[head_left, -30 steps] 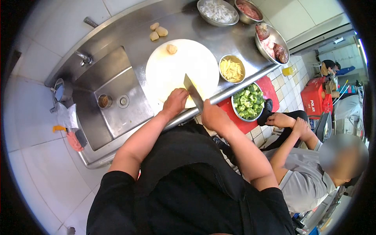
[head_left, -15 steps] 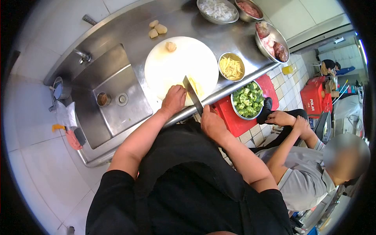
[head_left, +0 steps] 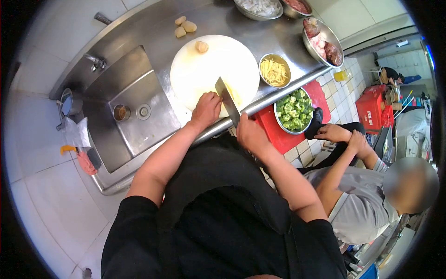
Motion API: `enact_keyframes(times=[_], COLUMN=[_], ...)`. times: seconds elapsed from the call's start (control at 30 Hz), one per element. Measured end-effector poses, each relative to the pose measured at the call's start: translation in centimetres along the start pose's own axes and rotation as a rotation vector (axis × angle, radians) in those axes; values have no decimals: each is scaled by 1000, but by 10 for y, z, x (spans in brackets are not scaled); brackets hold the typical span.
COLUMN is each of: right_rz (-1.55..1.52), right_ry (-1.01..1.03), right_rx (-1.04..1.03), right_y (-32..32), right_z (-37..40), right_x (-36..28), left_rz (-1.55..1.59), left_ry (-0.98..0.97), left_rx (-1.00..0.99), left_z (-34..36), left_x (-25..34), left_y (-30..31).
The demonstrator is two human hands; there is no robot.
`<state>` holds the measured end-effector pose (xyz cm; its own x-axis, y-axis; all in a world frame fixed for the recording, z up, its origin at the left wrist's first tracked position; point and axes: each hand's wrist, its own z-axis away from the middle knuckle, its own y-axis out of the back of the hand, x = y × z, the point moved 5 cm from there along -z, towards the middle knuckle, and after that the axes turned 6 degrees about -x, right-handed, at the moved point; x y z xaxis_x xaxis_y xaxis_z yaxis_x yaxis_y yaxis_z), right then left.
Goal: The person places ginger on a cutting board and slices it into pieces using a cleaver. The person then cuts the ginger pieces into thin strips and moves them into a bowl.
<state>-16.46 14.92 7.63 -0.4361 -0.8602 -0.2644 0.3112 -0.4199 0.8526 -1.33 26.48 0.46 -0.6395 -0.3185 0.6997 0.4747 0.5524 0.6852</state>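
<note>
While the right hand (head_left: pixel 251 136) is holding its grip closed round the cleaver (head_left: pixel 226 99) handle, the left hand (head_left: pixel 206 110) is pinning, fingers curled, the potato slices (head_left: pixel 236 98) at the cutting board's (head_left: pixel 204 69) near edge, probably firm, wet, slippery, best pressed from above.

A steel sink (head_left: pixel 148 125) is on the left, a bowl of broccoli (head_left: pixel 277 120) on the right — a person in grey (head_left: pixel 357 209) sits nearby.
</note>
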Motion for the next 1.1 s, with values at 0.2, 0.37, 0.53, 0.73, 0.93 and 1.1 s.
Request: enact_keyframes(times=[0.2,0.37,0.53,0.73,0.93,1.1], right_rz=[-19,1,15,-72,-176,-151], right_ry=[59,85,171,61,119,142], right_rx=[-92,-7,49,13,72,208], right_y=[32,-2,30,-4,22,56], right_z=[-10,7,-16,10,-24,11], right_x=[-7,1,-9,10,7,19], left_rz=[10,15,-12,-13,-15,290], left_ry=[-10,-2,-19,-32,-17,214], left_rx=[10,2,-8,4,-56,147], left_z=[0,1,-1,3,-3,-3], left_x=[-3,-1,-2,1,-1,-8], left_y=[-3,-2,-2,0,0,36])
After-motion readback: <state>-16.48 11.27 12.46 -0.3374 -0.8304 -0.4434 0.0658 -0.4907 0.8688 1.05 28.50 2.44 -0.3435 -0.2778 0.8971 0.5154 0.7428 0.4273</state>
